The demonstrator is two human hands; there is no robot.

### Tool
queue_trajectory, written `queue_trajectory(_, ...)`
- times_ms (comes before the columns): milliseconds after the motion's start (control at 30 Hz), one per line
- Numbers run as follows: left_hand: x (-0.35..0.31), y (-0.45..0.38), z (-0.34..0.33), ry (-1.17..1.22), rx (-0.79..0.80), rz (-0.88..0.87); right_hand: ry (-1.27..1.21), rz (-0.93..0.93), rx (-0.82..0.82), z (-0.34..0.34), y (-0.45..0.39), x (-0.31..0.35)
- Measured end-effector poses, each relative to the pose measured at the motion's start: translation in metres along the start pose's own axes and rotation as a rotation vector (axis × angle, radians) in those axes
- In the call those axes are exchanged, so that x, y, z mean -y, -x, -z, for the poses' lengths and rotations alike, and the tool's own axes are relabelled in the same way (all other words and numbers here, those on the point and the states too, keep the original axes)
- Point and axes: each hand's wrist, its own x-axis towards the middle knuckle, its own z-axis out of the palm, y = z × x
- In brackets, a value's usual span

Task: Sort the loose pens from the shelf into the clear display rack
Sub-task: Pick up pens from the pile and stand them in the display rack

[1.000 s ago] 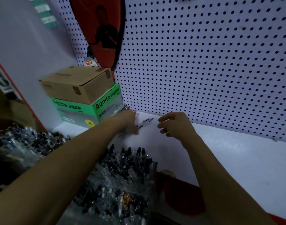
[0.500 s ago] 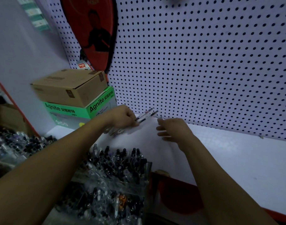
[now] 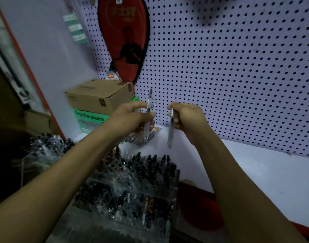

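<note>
My left hand [image 3: 130, 118] pinches a clear pen [image 3: 149, 109] held nearly upright, tip down, above the white shelf [image 3: 255, 172]. My right hand [image 3: 187, 118] grips a second clear pen [image 3: 171, 132] that hangs tip down beside it. Under the left hand a small pile of loose pens [image 3: 141, 137] lies on the shelf near the pegboard. The clear display rack [image 3: 136, 186], packed with several dark-capped pens, stands in front of and below both hands.
A brown cardboard box [image 3: 99, 95] sits on a green box [image 3: 92, 118] at the shelf's back left. A red racket cover [image 3: 123, 37] hangs on the white pegboard [image 3: 229, 67]. Another clear pen holder [image 3: 44, 148] stands at the left.
Both hands have lifted off the shelf, each with a pen taken from the pile. The pens have turned from lying flat to nearly upright.
</note>
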Motion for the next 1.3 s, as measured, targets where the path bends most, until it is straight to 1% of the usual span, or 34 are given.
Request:
queue_trajectory(67,-0.007,0.023,0.008,0.103,-0.015,0.04,0.06,0.0,0.088,-0.02,0.011,0.014)
queue_trajectory(133,-0.008,0.048,0.017,0.151,-0.041,0.061,0.128,0.022,0.172,-0.044,0.025,0.023)
queue_trajectory(233,0.001,0.087,0.036,0.159,-0.112,0.073,0.228,0.086,0.264,-0.078,0.047,0.028)
queue_trajectory(300,0.016,0.11,0.053,0.149,-0.192,0.09,0.284,0.122,0.321,-0.098,0.063,0.026)
queue_trajectory(433,0.057,0.144,0.088,0.101,-0.347,0.134,0.3,0.166,0.414,-0.132,0.091,0.015)
queue_trajectory(500,0.077,0.154,0.103,0.072,-0.454,0.128,0.385,0.281,0.418,-0.146,0.102,0.007)
queue_trajectory(567,0.094,0.162,0.114,0.026,-0.541,0.099,0.462,0.431,0.389,-0.157,0.111,-0.001)
queue_trajectory(633,0.108,0.166,0.125,-0.037,-0.595,0.049,0.489,0.556,0.361,-0.167,0.117,-0.01)
queue_trajectory(667,0.114,0.166,0.13,-0.081,-0.6,0.019,0.483,0.586,0.35,-0.172,0.119,-0.016)
queue_trajectory(733,0.124,0.167,0.139,-0.186,-0.577,-0.021,0.47,0.597,0.326,-0.18,0.119,-0.03)
queue_trajectory(833,0.139,0.167,0.146,-0.338,-0.526,-0.02,0.507,0.592,0.335,-0.187,0.118,-0.052)
queue_trajectory(933,0.152,0.166,0.146,-0.538,-0.458,-0.002,0.607,0.617,0.417,-0.193,0.12,-0.067)
queue_trajectory(1033,0.164,0.165,0.146,-0.695,-0.351,0.048,0.791,0.627,0.527,-0.2,0.122,-0.076)
queue_trajectory(1100,0.165,0.166,0.145,-0.728,-0.283,0.094,0.895,0.553,0.605,-0.201,0.121,-0.082)
queue_trajectory(1167,0.165,0.168,0.143,-0.733,-0.234,0.091,0.973,0.474,0.658,-0.199,0.121,-0.088)
queue_trajectory(1233,0.162,0.17,0.142,-0.735,-0.198,0.083,1.002,0.448,0.676,-0.198,0.121,-0.092)
queue_trajectory(1300,0.16,0.171,0.142,-0.737,-0.175,0.078,1.021,0.442,0.649,-0.196,0.12,-0.089)
